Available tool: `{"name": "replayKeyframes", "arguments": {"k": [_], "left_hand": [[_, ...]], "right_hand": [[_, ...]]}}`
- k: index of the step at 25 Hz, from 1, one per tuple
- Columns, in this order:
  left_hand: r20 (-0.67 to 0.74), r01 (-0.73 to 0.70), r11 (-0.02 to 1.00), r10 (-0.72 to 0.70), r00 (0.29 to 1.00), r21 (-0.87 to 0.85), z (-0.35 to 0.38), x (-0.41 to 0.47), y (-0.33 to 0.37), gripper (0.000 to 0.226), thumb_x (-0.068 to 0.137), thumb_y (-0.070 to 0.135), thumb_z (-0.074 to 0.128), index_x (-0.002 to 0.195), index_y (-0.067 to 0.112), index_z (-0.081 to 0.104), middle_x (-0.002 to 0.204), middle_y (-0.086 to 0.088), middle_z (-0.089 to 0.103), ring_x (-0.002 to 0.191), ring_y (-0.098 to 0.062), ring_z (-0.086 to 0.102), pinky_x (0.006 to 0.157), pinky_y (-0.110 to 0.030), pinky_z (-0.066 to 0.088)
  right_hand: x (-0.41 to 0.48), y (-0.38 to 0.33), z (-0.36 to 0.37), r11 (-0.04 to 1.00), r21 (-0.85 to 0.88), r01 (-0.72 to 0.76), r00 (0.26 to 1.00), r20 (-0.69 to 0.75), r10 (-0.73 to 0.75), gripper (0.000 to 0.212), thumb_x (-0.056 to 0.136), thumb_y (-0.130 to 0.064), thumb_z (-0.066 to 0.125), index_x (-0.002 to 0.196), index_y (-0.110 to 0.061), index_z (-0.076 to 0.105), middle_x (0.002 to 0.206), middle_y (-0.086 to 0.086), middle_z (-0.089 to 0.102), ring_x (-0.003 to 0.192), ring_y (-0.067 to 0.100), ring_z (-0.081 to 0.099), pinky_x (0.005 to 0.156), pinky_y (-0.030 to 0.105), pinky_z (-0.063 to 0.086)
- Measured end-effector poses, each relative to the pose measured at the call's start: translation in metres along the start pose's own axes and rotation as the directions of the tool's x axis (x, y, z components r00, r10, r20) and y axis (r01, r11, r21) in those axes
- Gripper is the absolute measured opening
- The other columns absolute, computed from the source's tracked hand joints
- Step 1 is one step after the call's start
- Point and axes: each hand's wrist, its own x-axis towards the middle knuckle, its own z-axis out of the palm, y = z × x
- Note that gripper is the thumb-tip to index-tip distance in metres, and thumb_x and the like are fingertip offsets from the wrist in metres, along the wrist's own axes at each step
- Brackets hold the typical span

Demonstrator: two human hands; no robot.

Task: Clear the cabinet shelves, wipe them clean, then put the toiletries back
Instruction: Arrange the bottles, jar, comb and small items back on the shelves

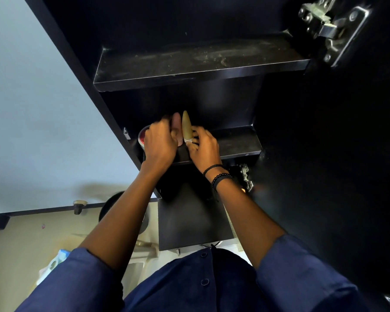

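Observation:
I look up into a black cabinet. My left hand (pixel 159 147) curls round a pink tube (pixel 176 122) standing on the lower shelf (pixel 236 140). Beside it my right hand (pixel 204 147) pinches the base of a tan, pointed tube (pixel 186 126), also upright on that shelf. A round red-topped jar (pixel 142 137) sits at the shelf's left end, partly hidden behind my left hand. The upper shelf (pixel 198 61) holds nothing and shows dusty smears.
The open cabinet door fills the right side, with a metal hinge (pixel 331 28) at the top and another hinge (pixel 245 176) lower down. Below are a dark round bowl (pixel 113 206), a pale counter (pixel 43 235) and a white bag (pixel 52 264).

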Motion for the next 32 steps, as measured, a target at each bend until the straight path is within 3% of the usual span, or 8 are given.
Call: {"name": "replayKeyframes", "arguments": {"k": [5,12,16,22,28,32], "left_hand": [[0.009,-0.023,0.999,0.023,1.000,-0.026,0.003,-0.004,-0.009,0.021,0.085,0.016,0.062,0.103,0.006,0.057,0.090,-0.015,0.066,0.089,-0.037,0.062,0.070,-0.038,0.043],[0.005,0.033,0.994,-0.033,0.999,-0.102,0.006,-0.024,-0.012,0.041,0.087,0.019,0.062,0.125,0.008,0.048,0.123,-0.012,0.053,0.110,-0.030,0.055,0.080,-0.035,0.042],[0.014,-0.027,0.986,0.030,0.999,-0.162,0.014,-0.055,-0.003,0.046,0.089,0.018,0.058,0.132,0.015,0.042,0.132,-0.006,0.042,0.106,-0.027,0.056,0.072,-0.031,0.037],[0.149,-0.066,0.971,0.102,0.984,-0.230,0.039,-0.089,0.003,0.034,0.089,0.013,0.053,0.123,0.017,0.046,0.122,-0.005,0.045,0.096,-0.030,0.059,0.072,-0.040,0.048],[0.341,-0.060,0.965,0.148,0.928,-0.257,0.077,-0.119,-0.006,0.024,0.084,0.010,0.053,0.107,0.013,0.051,0.110,-0.008,0.048,0.085,-0.032,0.059,0.070,-0.046,0.051],[0.536,-0.070,0.974,0.177,0.825,-0.215,0.100,-0.130,-0.015,0.040,0.085,0.017,0.058,0.124,0.012,0.048,0.121,-0.010,0.047,0.096,-0.031,0.060,0.077,-0.036,0.050]], "right_hand": [[-0.008,0.003,0.000,1.000,-0.029,-0.001,1.000,-0.011,0.001,0.043,0.083,-0.008,0.067,0.124,-0.010,0.054,0.118,0.011,0.058,0.101,0.026,0.063,0.084,0.040,0.056],[-0.029,0.005,-0.008,0.987,-0.159,0.026,0.999,-0.033,-0.031,0.049,0.089,-0.019,0.061,0.134,-0.007,0.046,0.130,0.011,0.050,0.119,0.027,0.050,0.095,0.034,0.045],[-0.048,0.014,-0.012,0.946,-0.318,0.058,0.981,-0.156,-0.112,0.030,0.086,-0.021,0.060,0.114,-0.010,0.057,0.109,0.008,0.057,0.099,0.026,0.052,0.086,0.039,0.048],[-0.078,0.039,-0.022,0.932,-0.362,-0.008,0.975,-0.208,-0.073,0.014,0.084,-0.021,0.057,0.093,-0.010,0.055,0.095,0.008,0.056,0.086,0.027,0.051,0.077,0.040,0.046],[-0.111,0.087,-0.027,0.876,-0.468,-0.117,0.989,-0.131,0.062,0.018,0.084,-0.023,0.055,0.096,-0.009,0.055,0.094,0.010,0.056,0.087,0.031,0.053,0.080,0.044,0.047],[-0.131,0.117,-0.036,0.838,-0.450,-0.309,0.947,-0.061,0.316,0.043,0.082,-0.023,0.065,0.120,-0.010,0.050,0.116,0.011,0.053,0.105,0.029,0.051,0.089,0.040,0.048]]}}
